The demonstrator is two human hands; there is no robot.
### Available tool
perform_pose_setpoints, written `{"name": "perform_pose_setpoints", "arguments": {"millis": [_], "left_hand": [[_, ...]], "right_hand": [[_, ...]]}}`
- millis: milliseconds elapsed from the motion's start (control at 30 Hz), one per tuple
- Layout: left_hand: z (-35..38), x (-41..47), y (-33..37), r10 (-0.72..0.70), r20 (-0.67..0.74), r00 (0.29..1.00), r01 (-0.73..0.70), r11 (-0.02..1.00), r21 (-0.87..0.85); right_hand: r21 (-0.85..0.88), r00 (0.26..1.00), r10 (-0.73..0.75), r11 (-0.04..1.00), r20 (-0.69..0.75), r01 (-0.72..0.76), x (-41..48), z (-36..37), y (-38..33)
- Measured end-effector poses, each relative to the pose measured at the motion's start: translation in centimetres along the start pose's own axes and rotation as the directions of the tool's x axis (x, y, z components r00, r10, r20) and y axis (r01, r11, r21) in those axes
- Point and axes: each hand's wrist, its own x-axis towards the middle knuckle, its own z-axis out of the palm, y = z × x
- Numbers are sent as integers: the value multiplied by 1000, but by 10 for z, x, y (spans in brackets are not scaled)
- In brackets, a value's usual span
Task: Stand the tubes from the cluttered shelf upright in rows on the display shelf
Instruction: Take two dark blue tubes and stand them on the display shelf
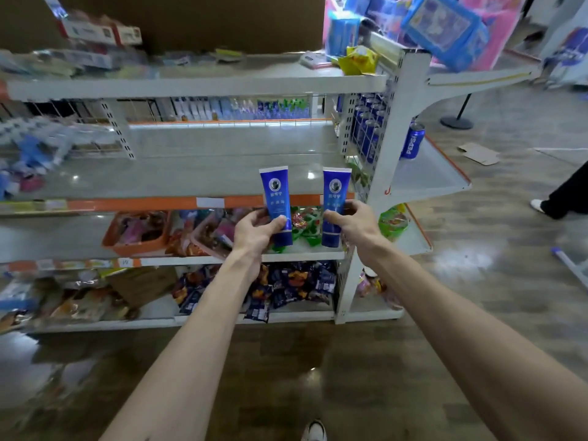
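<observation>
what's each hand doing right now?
Left hand: grips a blue tube, upright.
Right hand: grips a second blue tube, upright.

Left hand point(254, 229) and right hand point(351, 219) each grip one upright blue tube, left tube point(276, 198) and right tube point(334, 198), before the display shelf point(191, 173).

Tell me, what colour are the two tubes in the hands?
Blue with white crimped tops: tubes and, seen in the head view.
</observation>
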Motion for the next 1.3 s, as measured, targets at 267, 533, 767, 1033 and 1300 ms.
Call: {"name": "perform_pose_setpoints", "arguments": {"millis": [267, 533, 767, 1033, 1300], "left_hand": [[25, 134, 12, -25, -49, 998, 25, 1000, 1], [38, 234, 22, -69, -64, 996, 69, 998, -2], [45, 314, 26, -84, -44, 996, 87, 994, 66], [55, 379, 27, -114, 5, 993, 113, 988, 101], [54, 373, 27, -135, -39, 990, 139, 983, 118]], "right_hand": [[39, 997, 1, 999, 73, -4, 143, 42, -3], [35, 993, 50, 998, 110, -54, 238, 73, 3], [-26, 998, 48, 999, 31, -47, 309, 86, -1], [-97, 998, 43, 994, -42, -47, 363, 110, 2], [-97, 998, 55, 994, -26, -58, 362, 104, 1]]}}
